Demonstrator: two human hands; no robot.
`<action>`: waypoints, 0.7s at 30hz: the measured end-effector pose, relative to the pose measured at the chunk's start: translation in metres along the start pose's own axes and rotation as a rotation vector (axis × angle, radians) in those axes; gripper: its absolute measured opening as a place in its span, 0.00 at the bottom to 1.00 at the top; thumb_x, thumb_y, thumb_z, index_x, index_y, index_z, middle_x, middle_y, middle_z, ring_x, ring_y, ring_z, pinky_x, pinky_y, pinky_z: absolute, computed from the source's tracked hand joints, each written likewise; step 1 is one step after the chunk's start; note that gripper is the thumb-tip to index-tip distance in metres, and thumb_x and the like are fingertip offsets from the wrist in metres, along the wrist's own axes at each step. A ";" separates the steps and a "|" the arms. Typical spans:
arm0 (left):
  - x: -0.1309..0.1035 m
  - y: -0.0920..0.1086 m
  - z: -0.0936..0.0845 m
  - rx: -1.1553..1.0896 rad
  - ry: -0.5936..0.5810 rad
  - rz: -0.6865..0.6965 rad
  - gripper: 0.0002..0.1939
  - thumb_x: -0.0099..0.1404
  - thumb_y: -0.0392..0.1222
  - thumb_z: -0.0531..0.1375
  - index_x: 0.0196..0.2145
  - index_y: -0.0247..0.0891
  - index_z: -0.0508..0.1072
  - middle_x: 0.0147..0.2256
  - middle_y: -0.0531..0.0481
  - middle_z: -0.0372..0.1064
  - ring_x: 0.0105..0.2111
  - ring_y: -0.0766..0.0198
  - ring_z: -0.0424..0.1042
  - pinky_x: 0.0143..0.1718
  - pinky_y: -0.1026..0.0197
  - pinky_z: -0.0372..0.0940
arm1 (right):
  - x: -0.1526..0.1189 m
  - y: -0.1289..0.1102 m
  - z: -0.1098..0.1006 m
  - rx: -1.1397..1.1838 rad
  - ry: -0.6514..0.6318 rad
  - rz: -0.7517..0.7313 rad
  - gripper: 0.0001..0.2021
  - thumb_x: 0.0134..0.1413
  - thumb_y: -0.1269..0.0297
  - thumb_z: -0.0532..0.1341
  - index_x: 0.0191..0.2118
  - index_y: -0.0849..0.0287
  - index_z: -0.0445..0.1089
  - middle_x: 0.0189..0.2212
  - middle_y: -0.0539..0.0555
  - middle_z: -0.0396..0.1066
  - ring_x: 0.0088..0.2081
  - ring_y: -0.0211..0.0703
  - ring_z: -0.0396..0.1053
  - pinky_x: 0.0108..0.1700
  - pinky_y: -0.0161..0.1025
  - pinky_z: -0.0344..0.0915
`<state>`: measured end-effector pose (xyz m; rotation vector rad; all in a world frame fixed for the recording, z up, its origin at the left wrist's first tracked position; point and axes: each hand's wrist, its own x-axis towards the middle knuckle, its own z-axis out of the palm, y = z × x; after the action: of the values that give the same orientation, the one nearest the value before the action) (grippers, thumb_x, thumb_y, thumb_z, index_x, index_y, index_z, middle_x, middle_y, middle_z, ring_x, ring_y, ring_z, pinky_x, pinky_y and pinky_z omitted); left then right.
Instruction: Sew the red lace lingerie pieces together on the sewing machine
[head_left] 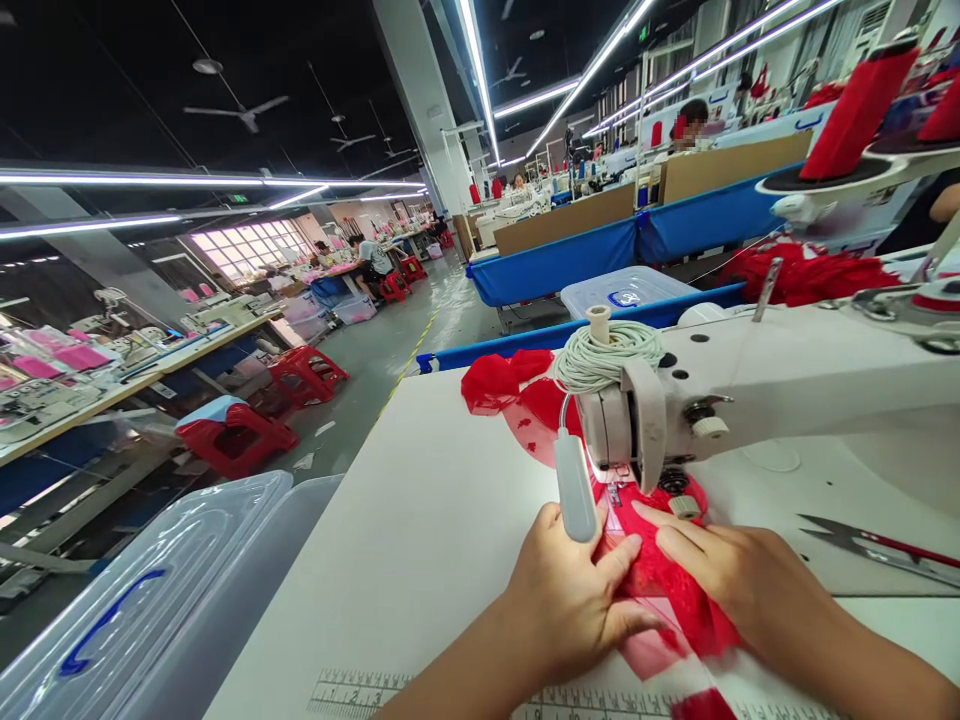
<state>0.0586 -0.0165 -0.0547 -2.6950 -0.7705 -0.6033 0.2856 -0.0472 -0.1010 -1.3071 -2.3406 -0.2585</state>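
Red lace fabric (pixel 664 580) lies under the needle area of a white sewing machine (pixel 652 410), spreading toward me over a sheer pink piece. My left hand (pixel 574 585) rests on the fabric's left side, fingers spread and pressing down. A grey lamp (pixel 576 490) on a bent stem covers part of its fingertips. On the right side of the fabric lies my right hand (pixel 739 575), fingers stretched toward the presser foot; its thumb is hidden. More red fabric (pixel 491 385) lies behind the machine head. Pale green cord (pixel 604 355) is coiled on top of the machine.
Thread snips (pixel 874 540) lie right of my right hand. A printed ruler scale (pixel 352 690) runs along the table's front. Red thread cones (pixel 859 115) stand at upper right. Lidded plastic bins (pixel 172 580) and red stools (pixel 236 435) are at left. Other people sit farther back.
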 end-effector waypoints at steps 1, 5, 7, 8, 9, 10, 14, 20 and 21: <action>0.000 -0.001 0.001 -0.003 0.002 -0.002 0.34 0.73 0.63 0.36 0.50 0.42 0.74 0.45 0.40 0.73 0.41 0.54 0.73 0.40 0.52 0.65 | 0.000 0.001 0.000 0.005 -0.005 0.001 0.17 0.53 0.78 0.50 0.43 0.56 0.69 0.39 0.56 0.77 0.29 0.41 0.71 0.27 0.34 0.60; 0.000 -0.004 0.001 -0.001 -0.030 -0.007 0.35 0.73 0.63 0.35 0.49 0.42 0.74 0.43 0.42 0.74 0.37 0.55 0.73 0.43 0.49 0.64 | 0.002 0.003 -0.001 0.031 -0.006 0.013 0.17 0.53 0.78 0.49 0.43 0.55 0.69 0.38 0.55 0.77 0.29 0.41 0.71 0.28 0.35 0.61; 0.002 -0.004 0.000 0.009 -0.030 -0.003 0.36 0.72 0.64 0.35 0.48 0.42 0.74 0.42 0.43 0.74 0.37 0.54 0.72 0.45 0.47 0.63 | 0.003 0.004 -0.003 0.049 0.006 0.004 0.16 0.54 0.76 0.50 0.42 0.55 0.70 0.37 0.55 0.77 0.29 0.42 0.71 0.28 0.36 0.62; 0.003 -0.003 -0.001 0.017 -0.025 0.006 0.37 0.72 0.65 0.34 0.48 0.40 0.74 0.42 0.42 0.73 0.39 0.53 0.72 0.46 0.46 0.63 | 0.003 0.004 -0.003 0.060 0.017 -0.010 0.15 0.55 0.75 0.50 0.41 0.55 0.70 0.37 0.55 0.77 0.29 0.42 0.71 0.28 0.36 0.62; 0.004 -0.002 -0.001 0.022 -0.024 0.023 0.38 0.71 0.66 0.34 0.47 0.38 0.74 0.43 0.41 0.73 0.40 0.53 0.71 0.46 0.47 0.64 | 0.004 0.005 -0.004 0.071 0.031 -0.027 0.14 0.55 0.75 0.50 0.40 0.54 0.70 0.36 0.54 0.77 0.29 0.41 0.71 0.28 0.35 0.61; 0.005 -0.001 0.000 0.023 -0.030 0.046 0.40 0.70 0.67 0.34 0.46 0.36 0.74 0.42 0.40 0.72 0.41 0.53 0.71 0.44 0.49 0.65 | 0.004 0.005 -0.004 0.079 0.047 -0.045 0.14 0.56 0.75 0.51 0.40 0.54 0.70 0.36 0.54 0.77 0.28 0.41 0.71 0.27 0.35 0.61; 0.007 0.007 0.005 0.010 -0.053 0.134 0.42 0.67 0.70 0.35 0.35 0.32 0.73 0.32 0.43 0.66 0.34 0.57 0.70 0.31 0.58 0.66 | 0.003 0.006 -0.003 0.095 0.080 -0.081 0.14 0.55 0.76 0.50 0.38 0.54 0.70 0.37 0.54 0.78 0.27 0.40 0.70 0.26 0.35 0.61; 0.005 0.015 0.009 -0.020 -0.008 0.080 0.41 0.67 0.70 0.33 0.32 0.34 0.71 0.29 0.46 0.63 0.24 0.62 0.63 0.19 0.60 0.58 | 0.000 0.006 0.000 0.091 0.082 -0.075 0.16 0.56 0.75 0.51 0.43 0.55 0.72 0.36 0.56 0.78 0.30 0.42 0.73 0.29 0.35 0.65; 0.005 0.016 0.008 -0.008 -0.002 0.067 0.42 0.67 0.71 0.33 0.34 0.33 0.72 0.30 0.45 0.65 0.25 0.61 0.65 0.19 0.60 0.59 | -0.001 0.006 0.000 0.090 0.077 -0.074 0.16 0.56 0.75 0.51 0.44 0.55 0.72 0.37 0.56 0.78 0.31 0.42 0.73 0.30 0.36 0.65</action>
<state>0.0738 -0.0243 -0.0618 -2.7173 -0.6768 -0.5889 0.2910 -0.0447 -0.1014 -1.1501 -2.3106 -0.2201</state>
